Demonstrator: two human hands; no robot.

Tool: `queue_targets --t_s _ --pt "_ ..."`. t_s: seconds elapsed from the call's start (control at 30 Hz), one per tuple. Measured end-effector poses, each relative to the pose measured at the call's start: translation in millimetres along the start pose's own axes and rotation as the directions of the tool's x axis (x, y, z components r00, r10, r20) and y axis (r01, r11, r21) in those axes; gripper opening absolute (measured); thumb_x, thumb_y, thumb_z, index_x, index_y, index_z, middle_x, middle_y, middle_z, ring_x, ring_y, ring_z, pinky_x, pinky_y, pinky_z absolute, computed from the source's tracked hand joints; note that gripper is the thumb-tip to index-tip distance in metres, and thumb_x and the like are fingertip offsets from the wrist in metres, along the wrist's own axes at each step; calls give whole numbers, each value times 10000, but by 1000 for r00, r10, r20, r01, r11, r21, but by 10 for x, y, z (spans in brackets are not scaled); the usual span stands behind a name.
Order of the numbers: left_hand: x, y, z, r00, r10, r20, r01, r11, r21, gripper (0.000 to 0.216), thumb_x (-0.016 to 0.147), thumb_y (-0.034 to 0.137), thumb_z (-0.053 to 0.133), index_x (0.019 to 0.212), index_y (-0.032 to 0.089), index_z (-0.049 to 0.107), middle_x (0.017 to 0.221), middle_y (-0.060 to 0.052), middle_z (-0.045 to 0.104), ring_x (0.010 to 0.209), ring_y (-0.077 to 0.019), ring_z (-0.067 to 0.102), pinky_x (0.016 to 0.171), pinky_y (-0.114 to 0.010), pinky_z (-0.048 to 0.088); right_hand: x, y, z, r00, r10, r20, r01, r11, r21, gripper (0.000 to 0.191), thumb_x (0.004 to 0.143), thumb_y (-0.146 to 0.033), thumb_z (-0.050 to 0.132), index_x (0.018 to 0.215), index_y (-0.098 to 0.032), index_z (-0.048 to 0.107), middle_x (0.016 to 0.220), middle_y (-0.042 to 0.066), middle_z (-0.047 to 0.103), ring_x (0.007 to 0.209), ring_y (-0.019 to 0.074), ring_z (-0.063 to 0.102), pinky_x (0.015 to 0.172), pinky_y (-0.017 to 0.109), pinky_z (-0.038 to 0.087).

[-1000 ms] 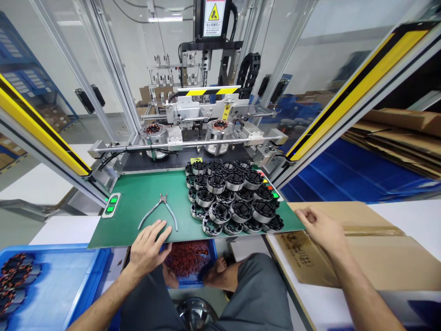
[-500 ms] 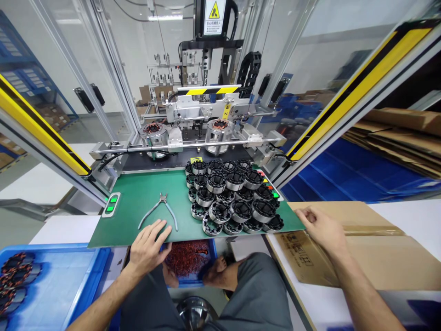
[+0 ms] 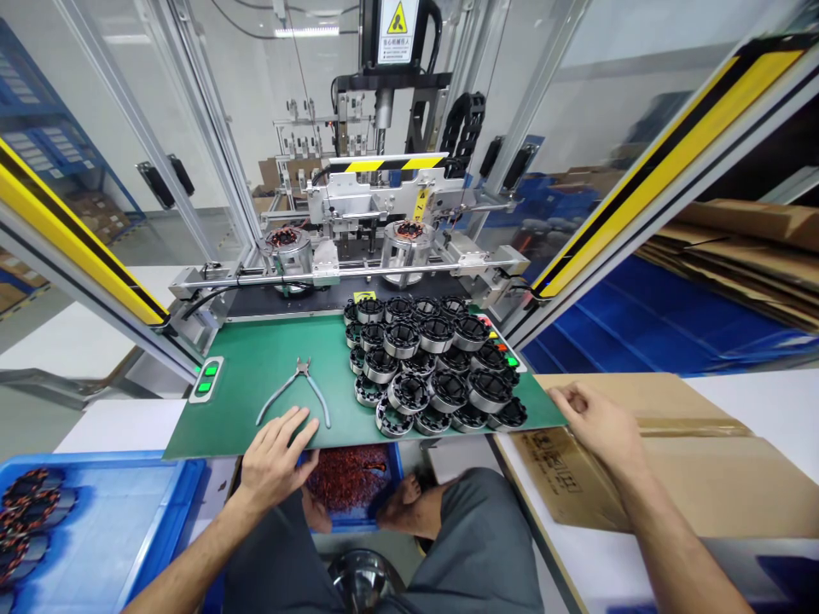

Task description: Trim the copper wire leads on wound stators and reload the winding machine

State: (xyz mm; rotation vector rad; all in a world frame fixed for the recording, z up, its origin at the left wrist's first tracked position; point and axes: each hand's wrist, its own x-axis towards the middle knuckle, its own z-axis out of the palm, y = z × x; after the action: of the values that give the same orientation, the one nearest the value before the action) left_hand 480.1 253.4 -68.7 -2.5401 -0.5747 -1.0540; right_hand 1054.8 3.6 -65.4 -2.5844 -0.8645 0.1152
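My left hand (image 3: 280, 454) lies flat with its fingers apart over the front edge of the green work surface (image 3: 256, 350). Just beyond its fingertips are diagonal cutters (image 3: 303, 372), their grey-blue handles spread toward me. At the right corner of the surface rests my right hand (image 3: 592, 418), fingers loosely curled and nothing seen in them. Between the hands, several black-and-silver motor stator cores (image 3: 409, 392) are stacked in rows. Behind them, two stators with copper windings sit in metal holders, one on the left (image 3: 287, 243) and one on the right (image 3: 408, 243).
A machine frame with yellow-black side guards (image 3: 83, 230) surrounds the work surface. Green buttons (image 3: 206, 380) sit at its left. A blue tray (image 3: 115, 512) holds wound stators at lower left. Below is a bin of copper scraps (image 3: 349, 482). A cardboard box (image 3: 691, 477) lies at right.
Both hands, the cutters and the stacked cores stay in place. At the machine's upper middle, the spindle coupling looks turned, and the striped bar behind the holders has shifted slightly upward.
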Motion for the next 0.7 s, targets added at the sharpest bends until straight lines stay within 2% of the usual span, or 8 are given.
queue_targets --t_s 0.53,0.7 --pt "15 5 0 1000 -6 -4 6 1000 -5 333 1108 270 754 1434 233 808 1428 -93 893 1279 -293 867 1109 -437 612 2 1 18 1000 6 -12 -6 1000 -7 563 853 -841 461 863 -301 621 841 97 745 890 347 746 807 451 486" --pt "-6 -10 7 1000 1 10 -1 1000 1 387 1067 257 791 1454 245 802 1440 -91 888 1295 -293 863 1117 -428 614 -4 14 13 1000 -4 -10 4 1000 6 535 889 -823 501 872 -300 611 856 103 756 898 349 749 823 453 488"
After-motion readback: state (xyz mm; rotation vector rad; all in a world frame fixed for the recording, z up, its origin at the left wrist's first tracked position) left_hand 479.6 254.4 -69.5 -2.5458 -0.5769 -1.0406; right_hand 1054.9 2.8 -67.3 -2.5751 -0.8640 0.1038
